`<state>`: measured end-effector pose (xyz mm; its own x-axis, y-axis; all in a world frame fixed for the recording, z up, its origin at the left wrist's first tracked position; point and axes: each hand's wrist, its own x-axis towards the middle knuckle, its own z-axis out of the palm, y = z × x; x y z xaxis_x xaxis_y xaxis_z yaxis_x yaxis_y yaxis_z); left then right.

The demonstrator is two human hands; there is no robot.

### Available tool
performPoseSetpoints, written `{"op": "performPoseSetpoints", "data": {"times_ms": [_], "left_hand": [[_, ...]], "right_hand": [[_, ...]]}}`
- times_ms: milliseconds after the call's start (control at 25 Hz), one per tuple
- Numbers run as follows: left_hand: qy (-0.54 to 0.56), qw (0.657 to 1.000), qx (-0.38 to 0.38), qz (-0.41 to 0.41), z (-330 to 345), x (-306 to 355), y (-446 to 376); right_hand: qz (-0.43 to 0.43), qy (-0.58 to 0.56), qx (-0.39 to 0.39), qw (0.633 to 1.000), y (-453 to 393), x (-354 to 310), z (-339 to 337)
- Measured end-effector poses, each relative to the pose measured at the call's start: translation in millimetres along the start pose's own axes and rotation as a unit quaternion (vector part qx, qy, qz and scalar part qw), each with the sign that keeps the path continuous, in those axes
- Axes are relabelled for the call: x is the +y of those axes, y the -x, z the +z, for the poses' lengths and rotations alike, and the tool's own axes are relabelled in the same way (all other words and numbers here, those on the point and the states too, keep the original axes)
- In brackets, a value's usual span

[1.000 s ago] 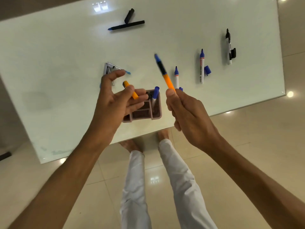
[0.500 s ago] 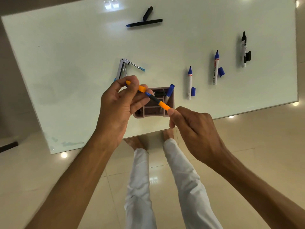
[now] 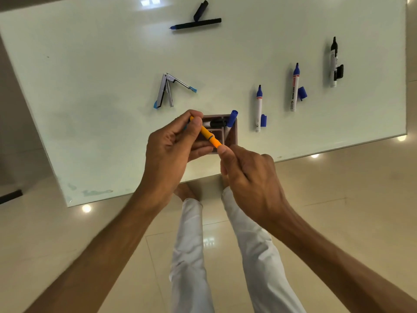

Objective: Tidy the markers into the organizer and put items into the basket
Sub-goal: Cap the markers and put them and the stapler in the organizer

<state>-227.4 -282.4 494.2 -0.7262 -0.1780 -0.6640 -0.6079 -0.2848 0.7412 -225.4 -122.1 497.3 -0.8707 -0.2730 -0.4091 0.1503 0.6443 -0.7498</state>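
An orange pen [image 3: 208, 134] is held between both hands just above the brown organizer [image 3: 232, 137]. My left hand [image 3: 173, 145] pinches its cap end; my right hand [image 3: 248, 175] grips its other end. The cap sits on the pen, with no tip showing. The organizer holds a blue-capped marker [image 3: 231, 119] and a black-capped one [image 3: 216, 123]. On the glass table [image 3: 90, 86] to the right lie two uncapped blue markers [image 3: 259, 108] [image 3: 295, 86], each with its cap beside it, and an uncapped black marker [image 3: 333, 62].
An opened stapler [image 3: 168, 90] lies left of the organizer. A black pen [image 3: 196, 24] and its cap [image 3: 200, 10] lie at the far edge. The table's near edge runs just under my hands, with my legs and tiled floor below.
My right hand swung the pen body down and pushed it into the orange cap in my left hand. The pen now looks closed, held over the organizer.
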Motion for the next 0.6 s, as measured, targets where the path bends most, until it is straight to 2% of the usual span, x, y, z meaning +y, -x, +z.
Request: {"op": "performPoseSetpoints", "data": {"times_ms": [120, 200, 280, 360, 480, 600], "left_hand": [[-0.052, 0.996, -0.068, 0.014, -9, 7, -3], [-0.101, 0.988, -0.106, 0.054, -16, 17, -5], [-0.148, 0.980, -0.080, 0.110, -30, 31, -14], [-0.214, 0.964, -0.018, 0.158, -57, 46, -28], [-0.333, 0.925, 0.030, 0.181, -92, 59, -37], [-0.453, 0.867, 0.042, 0.206, -92, 48, -29]], "right_hand": [[0.020, -0.026, -0.010, 0.999, 12, 2, -2], [0.049, -0.061, -0.020, 0.997, 14, 4, -14], [0.109, -0.077, -0.022, 0.991, 10, 14, -30], [0.141, -0.034, 0.000, 0.989, 3, 31, -46], [0.147, 0.023, 0.043, 0.988, -7, 51, -69], [0.157, 0.044, 0.033, 0.986, -9, 63, -78]]}}
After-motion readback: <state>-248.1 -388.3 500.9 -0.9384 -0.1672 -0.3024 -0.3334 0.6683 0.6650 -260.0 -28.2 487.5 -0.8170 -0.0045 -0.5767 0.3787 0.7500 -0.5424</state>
